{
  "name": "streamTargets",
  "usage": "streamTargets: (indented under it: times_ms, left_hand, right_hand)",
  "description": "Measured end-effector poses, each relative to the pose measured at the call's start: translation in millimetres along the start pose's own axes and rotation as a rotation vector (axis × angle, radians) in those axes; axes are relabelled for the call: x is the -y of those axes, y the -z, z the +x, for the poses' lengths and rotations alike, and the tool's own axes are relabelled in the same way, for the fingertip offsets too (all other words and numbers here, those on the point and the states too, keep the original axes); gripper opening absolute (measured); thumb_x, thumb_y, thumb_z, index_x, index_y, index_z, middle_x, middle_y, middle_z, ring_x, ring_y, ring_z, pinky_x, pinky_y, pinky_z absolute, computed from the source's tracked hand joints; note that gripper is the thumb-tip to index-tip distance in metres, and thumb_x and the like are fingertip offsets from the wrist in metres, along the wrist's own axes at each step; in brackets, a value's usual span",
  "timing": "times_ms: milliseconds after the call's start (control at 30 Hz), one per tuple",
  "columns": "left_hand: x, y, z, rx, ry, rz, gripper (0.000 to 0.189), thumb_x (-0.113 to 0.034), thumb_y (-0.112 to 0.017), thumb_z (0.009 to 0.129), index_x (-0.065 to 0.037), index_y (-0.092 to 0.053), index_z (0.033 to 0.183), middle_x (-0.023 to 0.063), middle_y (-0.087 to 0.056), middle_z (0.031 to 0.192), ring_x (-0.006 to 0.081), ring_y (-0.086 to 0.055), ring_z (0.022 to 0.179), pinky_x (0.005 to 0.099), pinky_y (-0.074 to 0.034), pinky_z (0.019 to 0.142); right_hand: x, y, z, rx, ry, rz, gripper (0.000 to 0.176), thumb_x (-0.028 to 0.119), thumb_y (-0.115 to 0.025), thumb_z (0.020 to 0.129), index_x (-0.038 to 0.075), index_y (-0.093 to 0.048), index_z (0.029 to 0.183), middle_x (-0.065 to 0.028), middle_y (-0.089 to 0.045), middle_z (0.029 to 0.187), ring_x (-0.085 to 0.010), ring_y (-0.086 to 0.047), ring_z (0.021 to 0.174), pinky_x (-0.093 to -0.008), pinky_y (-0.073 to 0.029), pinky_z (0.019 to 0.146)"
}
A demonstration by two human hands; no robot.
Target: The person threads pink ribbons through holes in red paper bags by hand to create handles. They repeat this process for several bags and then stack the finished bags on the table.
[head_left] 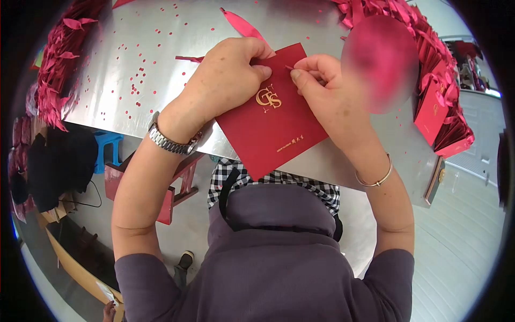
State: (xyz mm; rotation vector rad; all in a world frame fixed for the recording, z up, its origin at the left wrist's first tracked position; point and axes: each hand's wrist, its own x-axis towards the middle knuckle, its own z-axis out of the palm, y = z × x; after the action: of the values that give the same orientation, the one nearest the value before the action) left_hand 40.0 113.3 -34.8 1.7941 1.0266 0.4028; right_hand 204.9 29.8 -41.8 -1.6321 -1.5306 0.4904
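Observation:
A red paper gift bag [268, 134] with a gold logo lies flat and tilted at the near edge of the metal table, its lower corner over the edge. My left hand [228, 67] is closed on its upper left edge, thumb and forefinger pinched there. A pink-red ribbon [241, 24] runs up and away from behind those fingers; a short dark red strip [189, 58] sticks out left of the knuckles. My right hand [335, 96] pinches a thin red ribbon end [289, 67] at the upper right of the bag. How the ribbon passes through the bag is hidden.
Small red paper dots lie scattered over the metal table [115, 70]. Piles of red ribboned bags stand at the left [61, 59] and right [432, 115]. A blurred pink patch covers part of the right side. A phone-like object [434, 180] sits at the right edge. Below left is a blue stool [109, 150].

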Motion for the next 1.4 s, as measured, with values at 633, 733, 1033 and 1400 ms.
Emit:
streamTargets:
  times_ms: [633, 733, 1033, 1400]
  left_hand:
    - [8, 3, -3, 0.003, -0.067, -0.003, 0.019, -0.005, -0.058, 0.087, 0.002, -0.065, 0.103, 0.0065, -0.068, 0.085, 0.0115, -0.062, 0.077, 0.027, -0.051, 0.071]
    - [17, -1, 1, -0.039, -0.15, 0.057, 0.023, -0.007, -0.059, 0.084, 0.001, -0.066, 0.104, 0.0132, -0.068, 0.089, 0.0226, -0.064, 0.083, 0.0333, -0.051, 0.075]
    - [12, 0, 0, -0.037, -0.103, -0.046, 0.025, -0.01, -0.061, 0.083, 0.001, -0.067, 0.105, 0.0192, -0.068, 0.093, 0.0333, -0.066, 0.088, 0.0395, -0.051, 0.08]
    - [10, 7, -1, 0.026, -0.018, -0.208, 0.025, -0.011, -0.062, 0.083, 0.002, -0.068, 0.104, 0.0152, -0.071, 0.086, 0.0219, -0.068, 0.076, 0.0331, -0.053, 0.07]
  right_hand:
    - [8, -11, 11, 0.019, 0.06, -0.149, 0.009, 0.009, -0.065, 0.078, 0.001, -0.065, 0.074, -0.0119, -0.066, 0.065, -0.0271, -0.066, 0.058, -0.0361, -0.052, 0.056]
    - [12, -12, 15, 0.03, 0.226, -0.373, 0.009, 0.007, -0.062, 0.077, 0.0, -0.061, 0.072, -0.0124, -0.063, 0.062, -0.0295, -0.066, 0.058, -0.0374, -0.052, 0.056]
    - [13, 0, 20, 0.106, 0.401, -0.536, 0.009, 0.006, -0.06, 0.079, 0.0, -0.058, 0.073, -0.0129, -0.064, 0.065, -0.0269, -0.067, 0.06, -0.0343, -0.053, 0.055]
    - [4, -4, 12, 0.005, 0.106, -0.042, 0.006, 0.006, -0.069, 0.08, 0.003, -0.065, 0.082, -0.0063, -0.067, 0.067, -0.0128, -0.063, 0.056, -0.0259, -0.05, 0.054]
